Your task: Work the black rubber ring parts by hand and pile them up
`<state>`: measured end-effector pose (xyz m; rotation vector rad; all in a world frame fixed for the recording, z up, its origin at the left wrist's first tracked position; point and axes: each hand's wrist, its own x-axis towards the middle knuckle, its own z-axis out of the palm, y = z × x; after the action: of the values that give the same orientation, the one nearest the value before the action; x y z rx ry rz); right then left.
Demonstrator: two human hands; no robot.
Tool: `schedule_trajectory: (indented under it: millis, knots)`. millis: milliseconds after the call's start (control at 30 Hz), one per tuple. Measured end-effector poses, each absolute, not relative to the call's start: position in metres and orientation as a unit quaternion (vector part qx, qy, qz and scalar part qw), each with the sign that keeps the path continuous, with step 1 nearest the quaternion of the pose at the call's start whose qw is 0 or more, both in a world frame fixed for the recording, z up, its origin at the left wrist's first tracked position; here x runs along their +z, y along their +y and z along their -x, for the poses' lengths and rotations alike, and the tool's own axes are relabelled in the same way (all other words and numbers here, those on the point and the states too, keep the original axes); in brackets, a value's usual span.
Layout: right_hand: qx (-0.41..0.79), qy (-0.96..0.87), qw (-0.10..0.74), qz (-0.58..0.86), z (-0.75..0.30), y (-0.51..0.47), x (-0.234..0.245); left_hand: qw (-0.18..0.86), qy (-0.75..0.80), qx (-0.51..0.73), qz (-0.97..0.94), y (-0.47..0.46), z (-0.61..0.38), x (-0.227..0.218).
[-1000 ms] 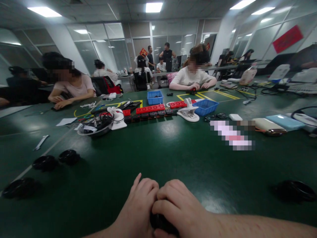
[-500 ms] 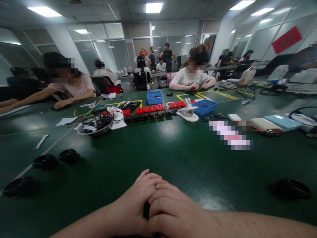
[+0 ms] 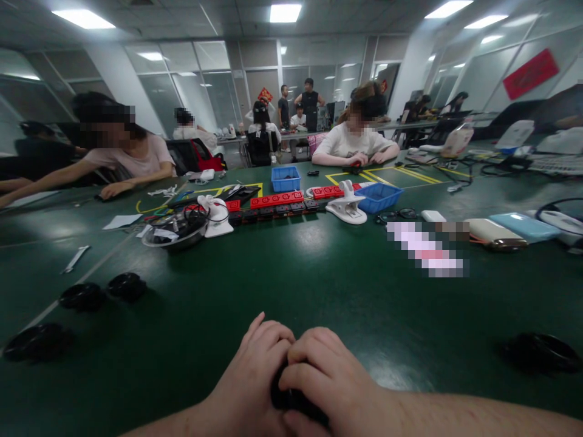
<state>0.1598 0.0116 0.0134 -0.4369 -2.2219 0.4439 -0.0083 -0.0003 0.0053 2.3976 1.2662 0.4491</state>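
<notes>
Left hand [image 3: 256, 365]: cupped close, holding the smooth black rounded piece [image 3: 281, 394] from the left
Right hand [image 3: 328, 371]: curled over its top, gripping
Black piece: snug between both, neither nearer; long axis hidden

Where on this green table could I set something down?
The widest bare patch lies beyond the left hand and right hand, up to the red-and-black strips. Another runs from the right hand to the black ring-shaped piece at far right. It's crowded around the bowl, white clips and blue trays.
</notes>
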Motion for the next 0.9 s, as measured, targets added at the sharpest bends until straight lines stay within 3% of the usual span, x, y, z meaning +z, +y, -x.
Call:
schedule_trajectory:
  millis: [367,700,900]
  knots:
    - [0.204,-0.88,0.427,0.04,-0.159,0.017,0.022,0.272,0.375,0.115,-0.879,0.007,0.013,0.02]
    - [0.215,-0.891,0.35,0.193,-0.163,0.013,0.013,0.176,0.447,0.155,-0.863,-0.005,0.006,0.002]
    - [0.225,-0.89,0.34,0.204,-0.162,0.011,0.012,0.222,0.444,0.152,-0.855,0.001,0.006,0.003]
